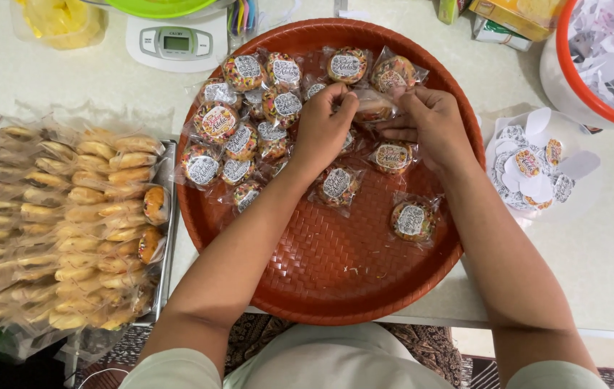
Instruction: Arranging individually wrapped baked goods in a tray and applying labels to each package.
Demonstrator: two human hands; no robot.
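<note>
Wrapped pastry (374,108), golden-brown in a clear crinkled packet, sits over the far side of the round red woven tray (336,281); left hand (323,130) and right hand (431,124) fingers pinch it closed from both sides.

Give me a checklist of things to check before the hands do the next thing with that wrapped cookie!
1. Both hands on one cookie: ok, left hand and right hand pinch its wrapper.
2. Cookie over the tray: ok.
3. Sticker on this cookie: cannot tell, fingers hide its top.
4. Stickers close by: ok, a pile lies right of the tray.
5. Room on the tray: ok, the near half is bare.
6. More cookies waiting: ok, unstickered packs fill the metal pan on the left.
</note>
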